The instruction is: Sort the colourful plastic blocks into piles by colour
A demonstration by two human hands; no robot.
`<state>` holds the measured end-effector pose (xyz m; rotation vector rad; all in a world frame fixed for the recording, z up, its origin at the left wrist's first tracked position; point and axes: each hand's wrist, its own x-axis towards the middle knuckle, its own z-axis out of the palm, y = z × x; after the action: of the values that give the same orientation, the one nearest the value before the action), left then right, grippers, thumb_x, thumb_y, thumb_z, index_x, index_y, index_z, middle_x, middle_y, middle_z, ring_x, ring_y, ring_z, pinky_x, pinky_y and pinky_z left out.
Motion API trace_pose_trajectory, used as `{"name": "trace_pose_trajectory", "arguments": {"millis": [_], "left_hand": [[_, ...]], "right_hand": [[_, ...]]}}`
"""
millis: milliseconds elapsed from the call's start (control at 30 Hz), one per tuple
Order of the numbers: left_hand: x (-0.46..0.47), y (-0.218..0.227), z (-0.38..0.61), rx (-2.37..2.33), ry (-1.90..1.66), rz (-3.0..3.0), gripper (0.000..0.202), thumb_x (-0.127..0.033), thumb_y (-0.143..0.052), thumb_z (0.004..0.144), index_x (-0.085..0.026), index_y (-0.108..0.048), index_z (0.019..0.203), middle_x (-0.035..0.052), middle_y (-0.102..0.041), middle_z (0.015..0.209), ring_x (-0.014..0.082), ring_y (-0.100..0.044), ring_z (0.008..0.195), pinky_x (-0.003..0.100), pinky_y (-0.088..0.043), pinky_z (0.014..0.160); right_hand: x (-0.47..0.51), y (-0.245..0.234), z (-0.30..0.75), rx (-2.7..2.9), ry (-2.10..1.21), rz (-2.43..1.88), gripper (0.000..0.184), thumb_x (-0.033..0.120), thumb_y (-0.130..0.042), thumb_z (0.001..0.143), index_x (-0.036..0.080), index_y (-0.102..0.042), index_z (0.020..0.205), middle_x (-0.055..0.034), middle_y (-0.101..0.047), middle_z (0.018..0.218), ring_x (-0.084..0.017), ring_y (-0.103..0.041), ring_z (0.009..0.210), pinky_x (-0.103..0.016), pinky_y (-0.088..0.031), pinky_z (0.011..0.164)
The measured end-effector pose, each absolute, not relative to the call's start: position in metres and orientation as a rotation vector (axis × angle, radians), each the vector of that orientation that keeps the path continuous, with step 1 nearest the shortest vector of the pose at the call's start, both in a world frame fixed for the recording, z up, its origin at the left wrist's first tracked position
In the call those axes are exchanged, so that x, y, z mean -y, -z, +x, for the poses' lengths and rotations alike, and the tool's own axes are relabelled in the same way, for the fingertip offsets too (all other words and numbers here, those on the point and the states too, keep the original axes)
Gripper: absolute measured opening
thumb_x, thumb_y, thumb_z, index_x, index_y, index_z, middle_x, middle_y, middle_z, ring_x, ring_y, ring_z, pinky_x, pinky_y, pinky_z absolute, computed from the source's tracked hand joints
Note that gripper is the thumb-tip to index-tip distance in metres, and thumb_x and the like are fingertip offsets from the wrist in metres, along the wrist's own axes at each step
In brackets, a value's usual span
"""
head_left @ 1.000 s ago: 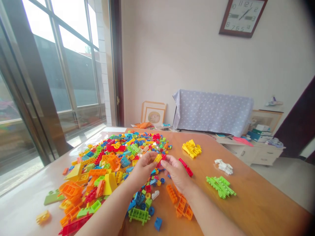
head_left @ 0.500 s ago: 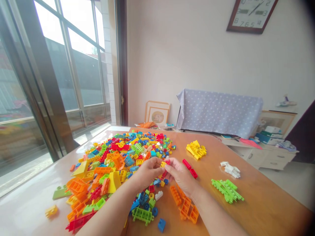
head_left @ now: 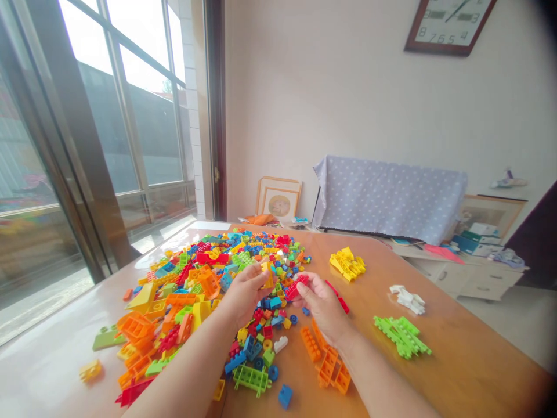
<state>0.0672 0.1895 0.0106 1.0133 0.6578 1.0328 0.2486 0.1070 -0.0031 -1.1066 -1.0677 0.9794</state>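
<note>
My left hand (head_left: pixel 246 292) pinches a yellow toy brick (head_left: pixel 267 274) above the right side of a big mixed heap of building bricks (head_left: pixel 209 255). Just to the right, my right hand (head_left: pixel 319 305) is closed on a red toy brick (head_left: pixel 297 287), held between thumb and fingers. The two hands are apart. Partly behind my right hand lie red bricks (head_left: pixel 343 304) on the table. Below that hand is a group of orange bricks (head_left: pixel 328 367), one end covered by the hand.
On the wooden table (head_left: pixel 452 377) sit separate piles: yellow bricks (head_left: pixel 347 265), white bricks (head_left: pixel 408 299) and light green bricks (head_left: pixel 401 337). A green brick (head_left: pixel 252 379) and a blue brick (head_left: pixel 285 396) lie near the front. A glass sliding door (head_left: pixel 87 145) stands on the left.
My hands were together around the yellow and red bricks. Now they are apart: the left has moved left with the yellow brick, while the right keeps the red one.
</note>
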Motion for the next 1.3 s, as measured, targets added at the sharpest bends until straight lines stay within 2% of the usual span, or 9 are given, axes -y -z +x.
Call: {"name": "trace_pose_trajectory", "arguments": {"millis": [100,200,333,500,667,800,1000,1167,1300], "left_hand": [[-0.199,-0.009,0.062,-0.66,-1.051,0.897,0.031,-0.026,-0.075,0.083,-0.019,-0.066,0.111,0.0087,-0.07,0.108,0.0194,-0.071,0.098,0.033,-0.059,0.088],[-0.199,-0.01,0.06,-0.659,-1.045,0.834,0.024,-0.022,-0.069,0.086,-0.018,-0.065,0.11,0.0109,-0.071,0.109,0.0212,-0.072,0.097,0.035,-0.061,0.085],[-0.194,-0.014,0.06,-0.679,-1.026,0.863,0.031,-0.026,-0.072,0.084,-0.02,-0.063,0.114,0.0103,-0.07,0.114,0.0214,-0.072,0.095,0.036,-0.061,0.08],[-0.186,-0.013,0.065,-0.701,-1.009,1.235,0.047,-0.036,-0.078,0.08,-0.021,-0.062,0.122,0.0081,-0.067,0.121,0.0177,-0.066,0.095,0.027,-0.055,0.075],[-0.18,-0.004,0.077,-0.599,-0.91,1.566,0.053,-0.036,-0.076,0.081,-0.019,-0.054,0.126,0.0043,-0.071,0.098,0.0174,-0.067,0.085,0.028,-0.052,0.074],[-0.176,0.0,0.082,-0.566,-0.881,1.778,0.051,-0.034,-0.068,0.087,-0.022,-0.048,0.132,0.0051,-0.073,0.103,0.0191,-0.07,0.083,0.03,-0.054,0.071],[-0.18,0.001,0.076,-0.732,-0.974,2.189,0.069,-0.03,-0.065,0.088,-0.026,-0.037,0.151,0.009,-0.068,0.131,0.0262,-0.065,0.117,0.04,-0.051,0.097],[-0.192,0.001,0.064,-1.074,-0.901,2.619,0.047,-0.036,-0.055,0.093,-0.024,-0.056,0.138,0.0119,-0.068,0.129,0.0338,-0.058,0.125,0.049,-0.046,0.102],[-0.2,0.004,0.054,-1.272,-0.767,2.801,0.039,-0.038,-0.054,0.093,-0.024,-0.065,0.129,0.0118,-0.067,0.132,0.0379,-0.052,0.13,0.055,-0.041,0.104]], "right_hand": [[-0.11,0.01,0.248,1.079,-1.031,-1.174,0.053,0.045,-0.072,0.085,0.026,-0.059,0.132,-0.0045,-0.071,0.101,-0.022,-0.068,0.089,-0.038,-0.056,0.081],[-0.109,0.014,0.245,1.04,-1.159,-1.164,0.066,0.033,-0.074,0.081,0.027,-0.054,0.143,-0.0101,-0.067,0.128,-0.023,-0.07,0.101,-0.042,-0.056,0.091],[-0.105,0.009,0.243,1.063,-1.228,-1.112,0.059,0.032,-0.076,0.079,0.025,-0.062,0.136,-0.0142,-0.055,0.147,-0.023,-0.071,0.105,-0.044,-0.054,0.096],[-0.103,0.002,0.247,1.139,-1.145,-1.148,0.044,0.045,-0.072,0.085,0.019,-0.07,0.121,-0.0095,-0.074,0.112,-0.021,-0.073,0.088,-0.037,-0.057,0.08],[-0.102,-0.003,0.254,1.165,-1.085,-1.18,0.046,0.05,-0.071,0.087,0.019,-0.069,0.12,-0.0038,-0.073,0.093,-0.015,-0.066,0.071,-0.027,-0.049,0.063],[-0.102,-0.005,0.256,1.097,-1.08,-1.172,0.045,0.05,-0.075,0.083,0.018,-0.068,0.115,-0.0012,-0.07,0.083,-0.011,-0.06,0.063,-0.023,-0.043,0.057],[-0.104,-0.008,0.261,0.969,-1.143,-1.091,0.035,0.037,-0.081,0.075,0.018,-0.068,0.102,0.0013,-0.066,0.07,-0.01,-0.058,0.061,-0.02,-0.04,0.056],[-0.13,-0.015,0.302,0.659,-0.953,-1.073,0.034,0.027,-0.084,0.066,0.019,-0.065,0.092,-0.0018,-0.07,0.077,-0.013,-0.066,0.068,-0.021,-0.051,0.058],[-0.16,-0.021,0.367,0.453,-0.683,-1.241,0.026,0.024,-0.08,0.071,0.017,-0.063,0.089,-0.0038,-0.071,0.075,-0.014,-0.069,0.069,-0.022,-0.056,0.06]]}}
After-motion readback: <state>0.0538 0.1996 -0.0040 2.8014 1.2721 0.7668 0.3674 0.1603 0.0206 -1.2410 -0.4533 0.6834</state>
